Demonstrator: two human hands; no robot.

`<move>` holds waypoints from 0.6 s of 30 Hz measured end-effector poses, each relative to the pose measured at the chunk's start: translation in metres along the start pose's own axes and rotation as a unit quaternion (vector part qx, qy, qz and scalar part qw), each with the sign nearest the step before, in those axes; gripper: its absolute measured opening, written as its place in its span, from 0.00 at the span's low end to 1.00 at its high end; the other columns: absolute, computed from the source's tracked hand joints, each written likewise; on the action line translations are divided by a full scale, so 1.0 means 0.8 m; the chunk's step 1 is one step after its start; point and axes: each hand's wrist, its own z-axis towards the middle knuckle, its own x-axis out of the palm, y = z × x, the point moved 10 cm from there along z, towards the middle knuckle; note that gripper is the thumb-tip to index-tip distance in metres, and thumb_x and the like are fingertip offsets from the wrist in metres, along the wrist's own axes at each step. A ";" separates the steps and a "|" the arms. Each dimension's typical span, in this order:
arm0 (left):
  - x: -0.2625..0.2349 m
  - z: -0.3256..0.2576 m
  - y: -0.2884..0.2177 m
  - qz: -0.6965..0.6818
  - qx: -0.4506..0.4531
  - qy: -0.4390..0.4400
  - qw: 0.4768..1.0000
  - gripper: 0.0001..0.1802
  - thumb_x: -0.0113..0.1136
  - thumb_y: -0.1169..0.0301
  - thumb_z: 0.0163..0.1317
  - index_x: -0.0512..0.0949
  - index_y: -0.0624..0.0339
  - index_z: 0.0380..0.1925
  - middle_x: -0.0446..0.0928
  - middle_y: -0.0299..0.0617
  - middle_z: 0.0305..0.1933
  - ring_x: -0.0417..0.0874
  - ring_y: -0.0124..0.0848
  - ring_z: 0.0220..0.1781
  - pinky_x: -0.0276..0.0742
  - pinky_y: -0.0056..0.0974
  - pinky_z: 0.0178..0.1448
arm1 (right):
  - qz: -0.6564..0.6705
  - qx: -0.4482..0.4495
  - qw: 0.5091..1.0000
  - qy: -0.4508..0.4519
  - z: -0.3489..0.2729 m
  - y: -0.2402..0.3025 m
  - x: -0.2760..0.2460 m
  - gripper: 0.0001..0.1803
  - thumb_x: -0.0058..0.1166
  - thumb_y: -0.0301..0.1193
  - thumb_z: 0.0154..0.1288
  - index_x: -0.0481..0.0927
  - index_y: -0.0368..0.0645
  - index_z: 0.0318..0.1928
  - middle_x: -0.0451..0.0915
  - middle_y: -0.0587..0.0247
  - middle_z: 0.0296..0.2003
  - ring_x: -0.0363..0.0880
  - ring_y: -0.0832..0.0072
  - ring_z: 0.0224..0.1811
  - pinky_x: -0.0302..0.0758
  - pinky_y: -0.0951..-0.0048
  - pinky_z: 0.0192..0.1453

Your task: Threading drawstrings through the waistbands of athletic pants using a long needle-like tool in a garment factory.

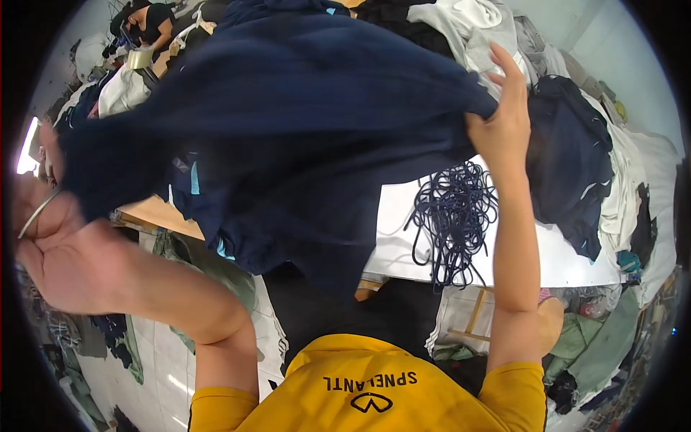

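Navy garment (302, 122) stretched between both hands, left (54, 245) and right (504, 126).

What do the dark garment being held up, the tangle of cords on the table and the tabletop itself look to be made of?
Navy garment: soft knit fabric, probably fleece or jersey, matte; it drapes and folds between the left hand and right hand. Navy cords: likely braided textile drawstring; thin, limp loops, no sheen. Table: smooth white top, perhaps laminate or a covering sheet, over what looks like a wooden frame; I cannot tell for certain.
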 end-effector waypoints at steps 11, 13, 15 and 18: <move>-0.295 -0.124 0.001 0.300 -0.127 -0.304 0.895 0.20 0.47 0.61 0.71 0.68 0.62 0.56 0.71 0.47 0.61 0.71 0.43 0.63 0.70 0.45 0.65 | 0.174 0.114 0.958 0.200 -0.160 -0.150 0.084 0.40 0.47 0.11 0.37 0.72 0.44 0.59 0.73 0.54 0.56 0.71 0.60 0.60 0.65 0.72 0.64; -0.229 -0.136 0.107 0.233 -0.160 -0.269 0.921 0.15 0.49 0.62 0.69 0.65 0.54 0.51 0.65 0.51 0.65 0.66 0.48 0.67 0.69 0.52 0.67 | 0.399 0.242 0.860 0.207 -0.149 -0.097 0.125 0.45 0.49 0.08 0.39 0.67 0.44 0.64 0.73 0.59 0.56 0.75 0.67 0.54 0.73 0.72 0.55; -0.196 -0.151 0.164 0.176 -0.166 -0.255 0.936 0.10 0.53 0.69 0.67 0.64 0.46 0.43 0.66 0.53 0.64 0.70 0.48 0.64 0.72 0.55 0.64 | 0.472 0.179 0.825 0.253 -0.135 -0.023 0.138 0.47 0.47 0.07 0.37 0.64 0.43 0.65 0.74 0.58 0.55 0.77 0.69 0.50 0.75 0.74 0.52; -0.153 -0.177 0.219 0.117 -0.191 -0.274 0.935 0.08 0.49 0.71 0.69 0.63 0.47 0.44 0.71 0.53 0.59 0.76 0.45 0.58 0.78 0.52 0.58 | 0.529 0.160 0.781 0.293 -0.143 0.046 0.156 0.34 0.57 0.19 0.50 0.70 0.40 0.62 0.73 0.57 0.59 0.78 0.72 0.47 0.74 0.73 0.51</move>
